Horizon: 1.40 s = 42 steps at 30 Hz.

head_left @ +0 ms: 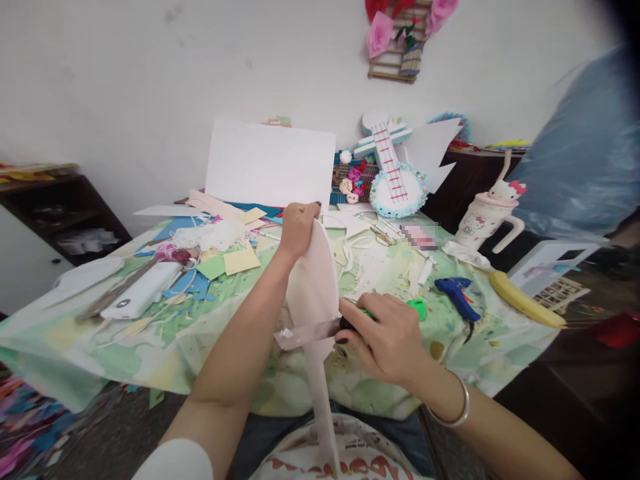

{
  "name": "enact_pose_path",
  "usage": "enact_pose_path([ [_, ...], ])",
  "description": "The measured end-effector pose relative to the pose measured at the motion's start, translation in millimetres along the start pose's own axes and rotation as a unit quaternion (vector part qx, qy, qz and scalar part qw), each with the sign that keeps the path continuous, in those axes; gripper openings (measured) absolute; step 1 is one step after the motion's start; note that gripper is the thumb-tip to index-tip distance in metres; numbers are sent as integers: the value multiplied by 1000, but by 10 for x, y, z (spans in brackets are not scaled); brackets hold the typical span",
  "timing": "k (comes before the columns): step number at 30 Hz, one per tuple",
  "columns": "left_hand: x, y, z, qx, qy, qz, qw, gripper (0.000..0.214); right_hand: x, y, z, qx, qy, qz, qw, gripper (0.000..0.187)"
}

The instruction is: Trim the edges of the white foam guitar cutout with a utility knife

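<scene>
My left hand (299,230) is closed on the top end of a white foam board piece (315,273) with a curved right edge. The piece stands tilted at the table's front, and a long narrow strip of the same white material (324,407) hangs from it toward my lap. In my right hand (387,337) is a utility knife (310,333) with a black and green handle. Its wide blade lies across the lower part of the foam board and points left. How deep the blade sits in the board I cannot tell.
Paper and foam scraps cover the green tablecloth (165,353). A blue glue gun (459,298), a banana (525,300) and a white tumbler (483,220) are on the right. At the back stand a white board (270,163) and a foam banjo-like model (397,190). A white device (143,290) lies left.
</scene>
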State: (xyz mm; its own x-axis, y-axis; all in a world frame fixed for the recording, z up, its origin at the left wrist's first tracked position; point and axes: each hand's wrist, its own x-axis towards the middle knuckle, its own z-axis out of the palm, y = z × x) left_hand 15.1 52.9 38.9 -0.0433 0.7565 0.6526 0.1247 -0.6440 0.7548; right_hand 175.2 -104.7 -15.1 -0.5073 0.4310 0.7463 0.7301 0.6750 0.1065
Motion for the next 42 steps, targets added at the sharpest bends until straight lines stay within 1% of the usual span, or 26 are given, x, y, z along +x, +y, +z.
enact_pose_path([
  [5,-3,17,-23,-8,-14,1,1000,41,-28,9,1,9,1,-2,1000,37],
  [9,-9,33,-20,-29,-34,1,999,43,-45,49,-17,-4,-8,-9,1000,39],
  [13,-17,57,-31,-43,-40,2,998,45,-54,87,-28,-8,-15,-9,1000,41],
  [19,-29,89,-59,-45,-54,3,998,47,-64,114,-27,-5,-7,-10,1000,42],
  [24,-46,114,-58,-51,-59,9,997,43,-86,160,-15,-9,6,-8,1000,41],
  [29,-47,120,-53,-45,-62,18,997,42,-114,195,23,-5,19,-14,1000,42],
  [32,-44,114,-50,-44,-70,11,997,41,-135,220,49,-1,30,-10,1000,42],
  [38,-53,123,-47,-45,-78,7,996,41,-165,273,58,-9,21,-6,1000,43],
  [42,-62,133,-45,-51,-78,11,996,43,-180,296,62,2,30,1,1000,42],
])
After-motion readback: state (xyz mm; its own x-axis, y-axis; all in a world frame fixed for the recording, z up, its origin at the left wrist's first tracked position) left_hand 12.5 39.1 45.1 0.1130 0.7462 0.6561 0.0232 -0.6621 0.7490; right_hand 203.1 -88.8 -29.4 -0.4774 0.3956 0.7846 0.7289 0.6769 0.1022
